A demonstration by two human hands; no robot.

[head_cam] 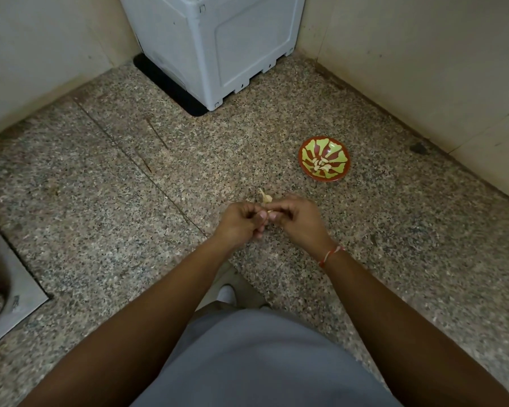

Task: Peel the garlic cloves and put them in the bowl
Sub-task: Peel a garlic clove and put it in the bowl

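Both hands are meeting over the speckled granite counter [100,201], working a small pale garlic clove [265,200] between them. Left hand [241,220] is curling its fingers around the clove's lower end, apparently to steady it; right hand [294,212] is pinching at the upper part, seemingly to pull the papery skin, a wisp of which is sticking up above the fingers. Exact finger contact is partly hidden. Several peeled cloves [322,165] are already lying in the round red-and-green patterned bowl [306,148], which is sitting near the right hand, likely for a short drop. Grey appliance [218,39] is standing in the corner, well apart.
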